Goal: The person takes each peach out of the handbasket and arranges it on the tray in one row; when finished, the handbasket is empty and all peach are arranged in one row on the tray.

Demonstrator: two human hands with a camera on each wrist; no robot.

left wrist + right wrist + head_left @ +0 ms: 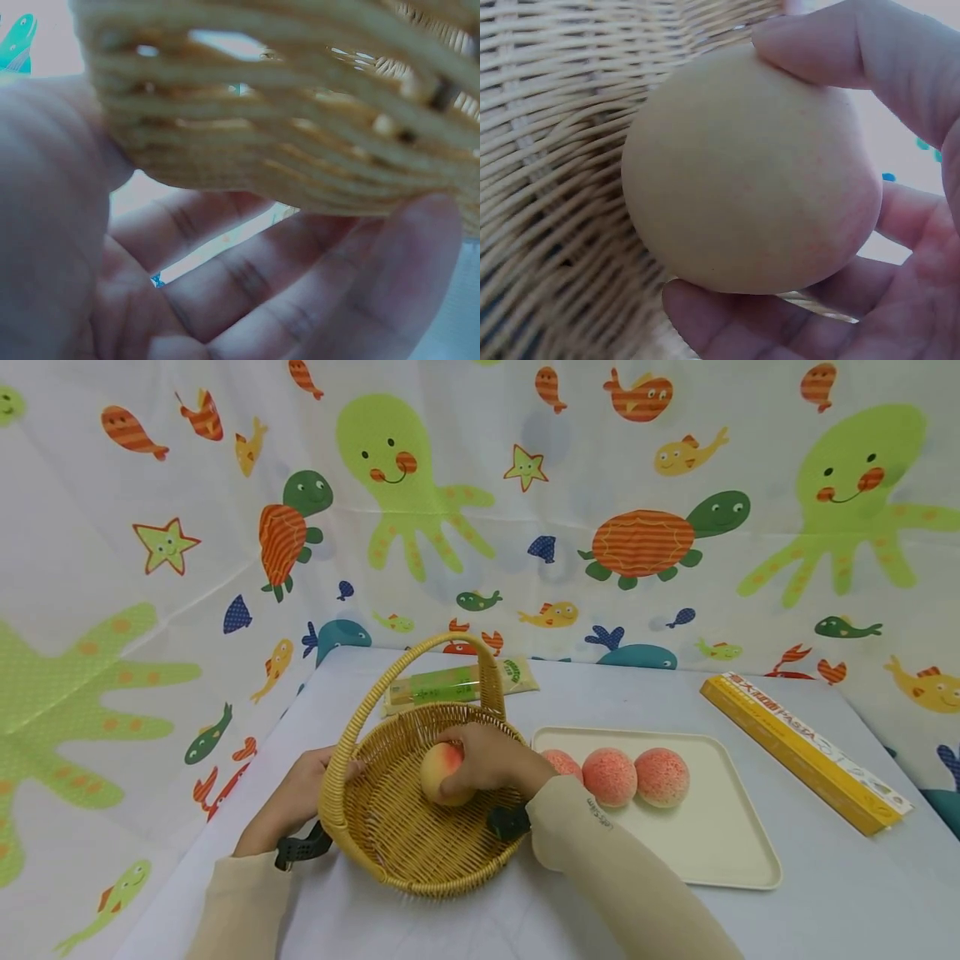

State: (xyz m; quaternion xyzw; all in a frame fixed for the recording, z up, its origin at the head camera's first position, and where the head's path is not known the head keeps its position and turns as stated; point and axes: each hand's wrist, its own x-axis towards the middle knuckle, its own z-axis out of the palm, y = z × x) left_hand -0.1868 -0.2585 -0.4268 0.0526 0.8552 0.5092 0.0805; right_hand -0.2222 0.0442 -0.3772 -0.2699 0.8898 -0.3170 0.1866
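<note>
A wicker basket (420, 864) with a tall arched handle stands on the white table. My right hand (487, 760) reaches inside it and grips a pale yellow peach (437, 770) with a red blush. In the right wrist view, thumb and fingers wrap the peach (742, 172) from opposite sides, right beside the woven wall (547, 150). My left hand (307, 789) holds the basket at its left side. Seen from the left wrist, its fingers (247, 277) curl under the basket's woven side (247, 142).
Right of the basket lies a cream tray (720, 827) with three pink speckled balls (662, 777) along its far side. A yellow pasta box (806, 752) lies further right. Behind the basket is a long green-labelled packet (446, 685). A patterned curtain (480, 585) hangs at the back and left.
</note>
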